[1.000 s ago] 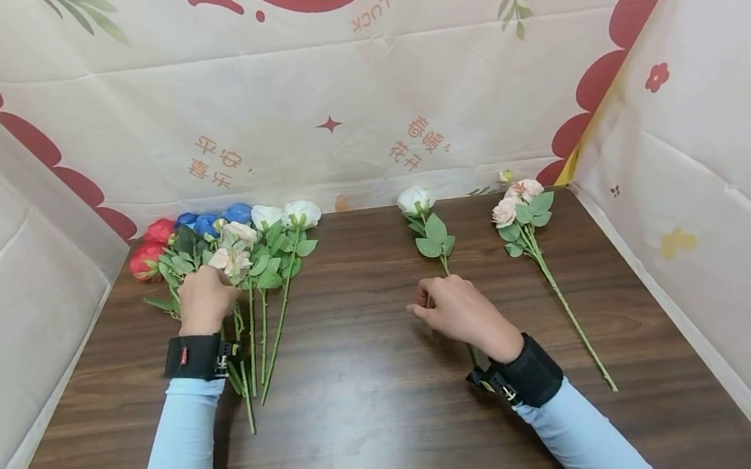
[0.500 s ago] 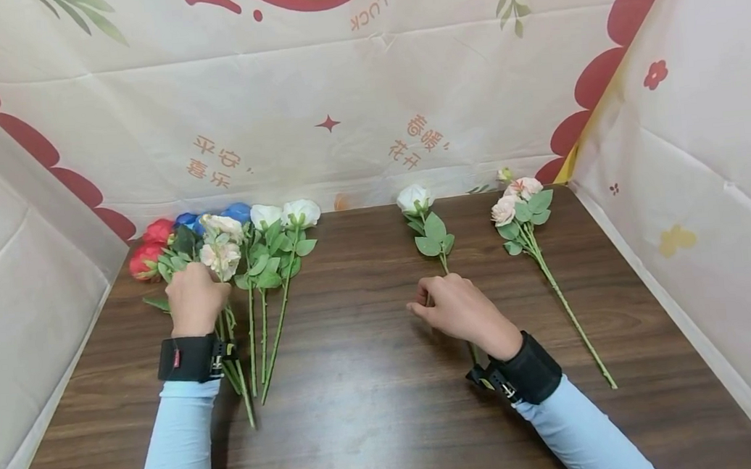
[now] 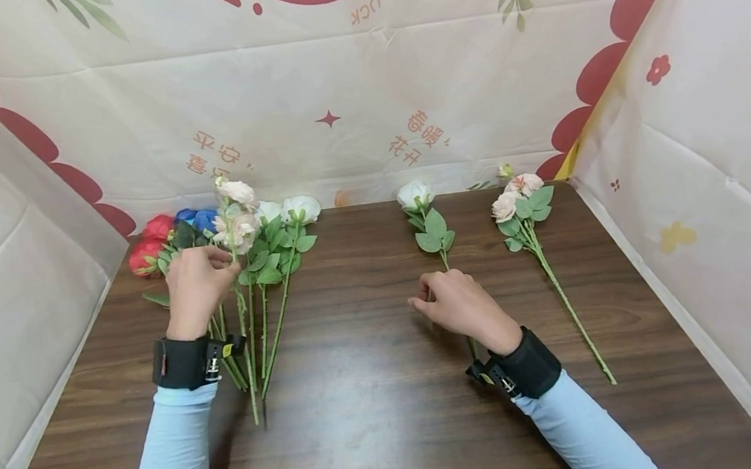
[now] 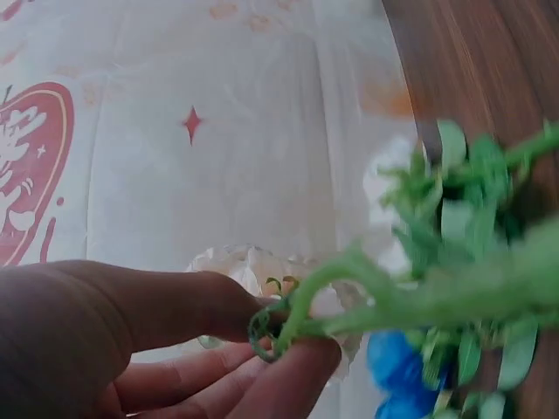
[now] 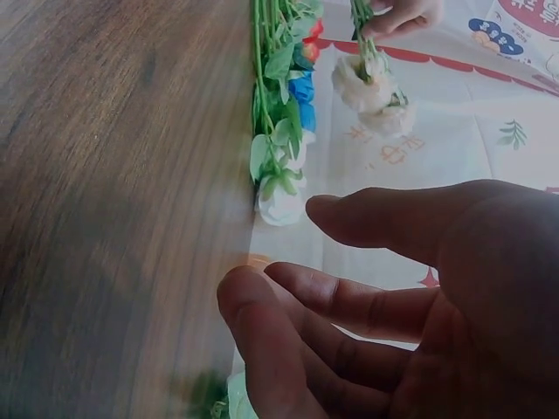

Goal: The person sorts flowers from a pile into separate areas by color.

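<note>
Higher than a second ago, the pale flower (image 3: 238, 229) rises beside the white flowers (image 3: 302, 209), its stem (image 3: 252, 396) pinched in my left grip (image 3: 197, 285); my right grip (image 3: 465, 304), loosely parted, holds nothing. I suspect overlapping leaves (image 3: 269, 260) could snag it and drag those along.

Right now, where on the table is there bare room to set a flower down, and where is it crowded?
The table has a wide bare patch between the two left white roses and the lone white rose, and a narrower one between that rose and the pink spray. The back left is crowded: red flowers and blue flowers bunch near the left hand.
</note>
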Demonstrator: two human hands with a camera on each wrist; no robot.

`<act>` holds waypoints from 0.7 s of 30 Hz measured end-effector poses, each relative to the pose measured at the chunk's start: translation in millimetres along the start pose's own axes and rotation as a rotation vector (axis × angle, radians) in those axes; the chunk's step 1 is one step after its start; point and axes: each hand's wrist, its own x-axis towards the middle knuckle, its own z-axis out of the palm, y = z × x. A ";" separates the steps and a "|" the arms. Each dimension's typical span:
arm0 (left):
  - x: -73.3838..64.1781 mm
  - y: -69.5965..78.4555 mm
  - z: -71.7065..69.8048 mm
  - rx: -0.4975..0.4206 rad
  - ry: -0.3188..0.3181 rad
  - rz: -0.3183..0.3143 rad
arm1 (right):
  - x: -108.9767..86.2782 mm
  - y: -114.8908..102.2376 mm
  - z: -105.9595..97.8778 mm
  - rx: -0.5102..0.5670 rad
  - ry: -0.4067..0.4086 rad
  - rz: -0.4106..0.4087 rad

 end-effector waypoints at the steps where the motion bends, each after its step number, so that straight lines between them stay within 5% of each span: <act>1: 0.5 1.9 1.9 -0.017 -0.021 0.005 | -0.1 0.3 0.0 0.000 0.002 0.000; 6: 1.7 14.0 13.2 -0.151 -0.132 0.004 | -0.6 -0.4 -0.3 0.006 0.013 -0.003; 14: -5.2 43.5 42.1 -0.493 -0.311 -0.066 | -2.2 -12.4 3.3 0.047 -0.023 -0.062; 17: -11.8 57.6 54.5 -0.648 -0.365 -0.086 | -3.5 -18.0 8.3 0.108 -0.070 -0.115; 21: -21.5 77.2 67.4 -0.836 -0.421 -0.122 | -6.5 -28.9 14.7 0.317 -0.182 -0.152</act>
